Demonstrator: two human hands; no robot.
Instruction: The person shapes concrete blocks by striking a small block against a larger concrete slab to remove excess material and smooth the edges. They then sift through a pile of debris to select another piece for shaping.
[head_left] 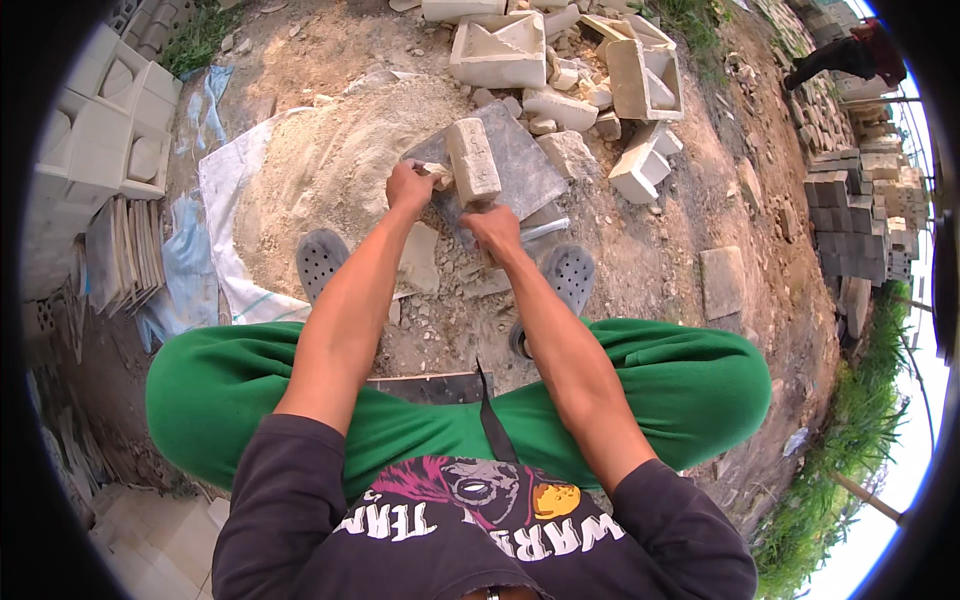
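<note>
My left hand point(411, 187) is closed on a small pale lump of rubble point(435, 173), fingers and thumb pinching it. My right hand point(492, 228) is closed at the near end of a dusty, pale oblong block point(473, 160). Its fingers are partly hidden there, and I cannot tell whether the block has a handle. The block sits over a flat grey slab point(525, 160) lying on the ground between and beyond my feet. The lump is just left of the block, above the slab's left part.
Left of the slab, a white sheet point(222, 190) carries a spread of sandy powder point(320, 175). Broken pale moulded blocks point(498, 52) and rubble lie beyond it. Stacked grey blocks point(845, 215) stand at the right, white blocks point(150, 150) at the left. Another person point(850, 57) is at far right.
</note>
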